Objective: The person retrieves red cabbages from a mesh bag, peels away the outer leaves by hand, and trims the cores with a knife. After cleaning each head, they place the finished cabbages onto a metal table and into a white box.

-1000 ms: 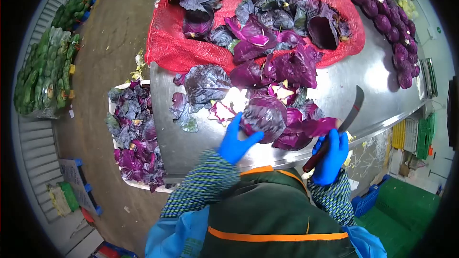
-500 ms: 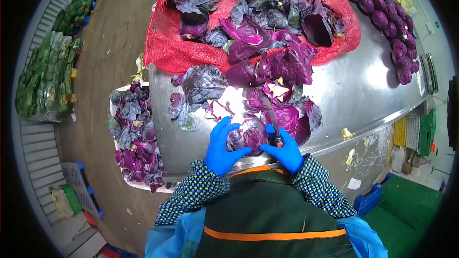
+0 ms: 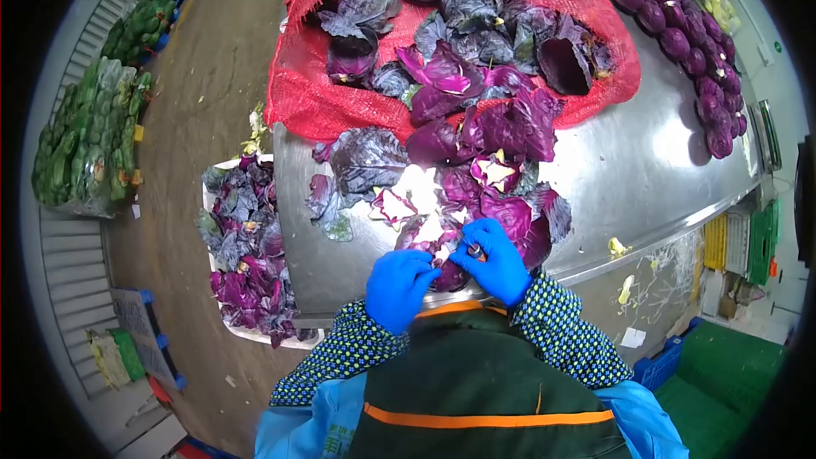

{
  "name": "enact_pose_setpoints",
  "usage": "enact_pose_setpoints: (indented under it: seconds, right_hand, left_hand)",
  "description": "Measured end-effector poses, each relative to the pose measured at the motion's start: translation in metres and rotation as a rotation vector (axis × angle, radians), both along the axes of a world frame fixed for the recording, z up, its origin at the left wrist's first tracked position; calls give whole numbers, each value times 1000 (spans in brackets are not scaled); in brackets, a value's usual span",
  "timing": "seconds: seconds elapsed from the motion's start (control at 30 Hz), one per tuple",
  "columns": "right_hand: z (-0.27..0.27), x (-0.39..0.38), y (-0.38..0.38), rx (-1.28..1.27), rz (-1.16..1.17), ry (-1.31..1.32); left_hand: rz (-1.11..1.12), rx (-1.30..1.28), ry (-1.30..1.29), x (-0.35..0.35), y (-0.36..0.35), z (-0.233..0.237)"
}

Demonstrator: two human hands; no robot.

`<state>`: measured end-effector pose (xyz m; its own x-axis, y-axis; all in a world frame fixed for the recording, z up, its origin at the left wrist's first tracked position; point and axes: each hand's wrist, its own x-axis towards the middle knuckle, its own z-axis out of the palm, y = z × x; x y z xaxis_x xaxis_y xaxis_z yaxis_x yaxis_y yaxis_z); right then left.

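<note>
The right hand is clamped on the knife handle. The blade, which stood out past the red cabbage head half a second ago, is now hidden under the glove, so the cut seems to be going into the head. The left hand has slid from the head's top to its side, fingers curled; whether they grip it I cannot tell. The head sits at the near edge of the counter.

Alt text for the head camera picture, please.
The left hand and right hand, both blue-gloved, grip a red cabbage at the near edge of a steel table, the right closed on a knife handle. Loose purple leaves and a red mesh sack lie beyond, trimmed cabbages far right.
</note>
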<state>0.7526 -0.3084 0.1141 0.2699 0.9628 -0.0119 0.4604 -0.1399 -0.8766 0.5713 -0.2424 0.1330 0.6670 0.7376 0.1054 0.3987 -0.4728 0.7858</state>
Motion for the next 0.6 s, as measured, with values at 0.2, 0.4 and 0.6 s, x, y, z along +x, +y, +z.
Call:
enact_pose_setpoints:
  seconds: [0.2,0.4,0.6]
  right_hand:
    - [6,-8,-4,45,-94,-144]
    - [14,24,-13,-109,-731,629]
    - [47,32,-42,-24,-800,704]
  left_hand:
    - [124,-285,-83,12,-1,13]
    - [299,-897,-271,-27,19,35]
    - [625,-215,147,-87,55,-17]
